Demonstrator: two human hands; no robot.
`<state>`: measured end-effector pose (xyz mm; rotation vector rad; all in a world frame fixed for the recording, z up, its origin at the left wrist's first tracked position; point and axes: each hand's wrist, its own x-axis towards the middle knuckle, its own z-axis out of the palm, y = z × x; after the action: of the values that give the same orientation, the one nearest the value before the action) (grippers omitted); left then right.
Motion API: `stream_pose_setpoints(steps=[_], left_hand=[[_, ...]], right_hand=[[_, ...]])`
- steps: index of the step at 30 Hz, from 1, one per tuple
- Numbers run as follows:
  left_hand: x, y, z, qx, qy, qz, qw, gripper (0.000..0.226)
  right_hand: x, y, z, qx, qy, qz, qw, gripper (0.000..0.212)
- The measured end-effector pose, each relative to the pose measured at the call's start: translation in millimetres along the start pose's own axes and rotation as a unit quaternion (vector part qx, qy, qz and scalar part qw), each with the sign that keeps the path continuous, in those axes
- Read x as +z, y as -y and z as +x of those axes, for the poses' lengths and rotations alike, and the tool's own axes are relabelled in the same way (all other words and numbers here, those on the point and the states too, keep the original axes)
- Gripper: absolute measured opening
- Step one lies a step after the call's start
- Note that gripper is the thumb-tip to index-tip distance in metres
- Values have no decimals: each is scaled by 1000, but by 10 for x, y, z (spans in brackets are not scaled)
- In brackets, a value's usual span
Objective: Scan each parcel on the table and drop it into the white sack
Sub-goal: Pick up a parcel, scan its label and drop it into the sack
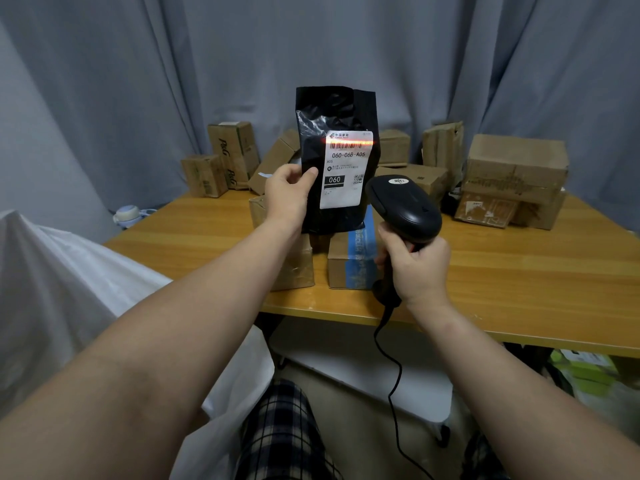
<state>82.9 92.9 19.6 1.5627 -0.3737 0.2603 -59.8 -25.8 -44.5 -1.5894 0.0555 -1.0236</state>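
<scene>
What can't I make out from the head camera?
Head view:
- Fine print on the label: too small; only 060-06B-A05 reads.
- Trigger of the scanner: covered by the right hand.
- Opening of the white sack: cut by the left edge, behind the left forearm.
- Parts of the boxes behind the black parcel: hidden by it and the left hand.

Black parcel [334, 112], white label [344, 171], orange-red scan line [348, 143].
</scene>
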Motion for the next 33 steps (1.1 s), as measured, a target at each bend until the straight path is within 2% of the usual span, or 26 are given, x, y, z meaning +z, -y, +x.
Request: stream_pose_setpoints(steps=[10,15,20,23,27,33], left_hand=[[11,-148,89,31,7,18,999,12],[2,-253,104,37,35,21,998,7],[-139,-535,-5,108,58,55,991,8],[-383,-713,-128,129,55,53,989,9],[-905,-783,-425,119,37,54,991,13],[-1938,-490,-998,65,-32,108,992,13]], right_hand=[[16,11,-43,-17,1,4,1000,19],[35,54,-30,-3,1,11,1000,19],[89,186,-14,1,6,28,1000,11],[223,340,-49,4,45,60,997,7],[559,471,-244,35,106,95,989,38],[1222,365,-808,118,253,89,956,42]])
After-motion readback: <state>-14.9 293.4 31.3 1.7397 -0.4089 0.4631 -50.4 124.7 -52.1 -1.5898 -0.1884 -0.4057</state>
